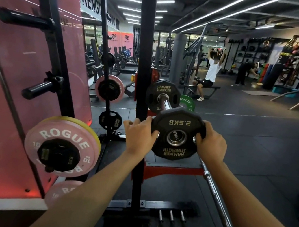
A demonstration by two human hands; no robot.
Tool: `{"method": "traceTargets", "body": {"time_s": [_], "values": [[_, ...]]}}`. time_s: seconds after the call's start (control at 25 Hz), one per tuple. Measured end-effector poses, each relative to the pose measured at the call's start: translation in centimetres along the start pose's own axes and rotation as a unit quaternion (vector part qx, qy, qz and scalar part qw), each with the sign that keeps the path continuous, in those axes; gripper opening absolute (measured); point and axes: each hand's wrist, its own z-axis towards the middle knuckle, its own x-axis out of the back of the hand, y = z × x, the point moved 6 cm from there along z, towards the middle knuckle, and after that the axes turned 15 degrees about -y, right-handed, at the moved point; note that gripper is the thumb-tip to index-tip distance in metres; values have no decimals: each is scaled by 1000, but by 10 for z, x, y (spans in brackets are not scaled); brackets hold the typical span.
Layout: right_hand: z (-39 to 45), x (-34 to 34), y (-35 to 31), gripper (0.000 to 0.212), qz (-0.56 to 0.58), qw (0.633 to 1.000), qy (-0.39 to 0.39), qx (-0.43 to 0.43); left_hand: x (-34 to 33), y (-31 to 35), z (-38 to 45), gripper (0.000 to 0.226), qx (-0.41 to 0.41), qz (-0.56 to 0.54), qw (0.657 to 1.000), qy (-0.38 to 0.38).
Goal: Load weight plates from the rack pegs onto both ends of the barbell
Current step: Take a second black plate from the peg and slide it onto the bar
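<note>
Gripping opposite edges of a black 2.5 kg plate [177,133], the left hand [138,136] curls its fingers over the plate's left rim and the right hand [210,143] wraps the right rim, each closed firmly on it. The plate is held upright, its lettering upside down, with its centre hole sitting around the end of the barbell sleeve [165,103]. Further along the sleeve beyond this plate sits another black plate [162,96] marked Hammer Strength, and behind that a green plate [186,102] shows partly. Just left of the held plate rises a black rack upright [145,55]. Well to the left of the plate, a pink Rogue 10 kg plate [61,145] hangs on a rack peg with a small black plate [57,155] in front of it; two bare pegs [36,89] jut out above. Below and right of the held plate, a spare bar [217,200] lies slanted on the dark floor.
</note>
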Motion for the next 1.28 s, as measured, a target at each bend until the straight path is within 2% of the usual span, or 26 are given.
{"method": "traceTargets", "body": {"time_s": [0.16, 0.36, 0.44, 0.6, 0.8, 1.12, 1.28], "values": [[8, -1, -2, 29, -15, 999, -43, -23, 2, 1, 1, 30, 26, 2, 999, -31], [3, 9, 1, 45, -38, 995, -79, 40, 4, 0, -4, 44, 10, 21, 998, -56], [-6, 12, 4, 53, -55, 993, -91, 42, 7, 2, -13, 60, 2, 21, 999, -43], [-24, 30, 7, 65, -86, 994, -63, 36, 24, 10, -28, 82, -15, 31, 999, 6], [-43, 50, -3, 73, -123, 991, -45, 38, 35, 15, -43, 83, -23, 47, 999, 14], [-69, 53, -13, 75, -144, 986, -80, 29, 39, 17, -72, 79, -14, 55, 998, 16], [-55, 48, -10, 75, -143, 986, -85, 32, 34, 14, -61, 80, 0, 74, 997, 14]]}}
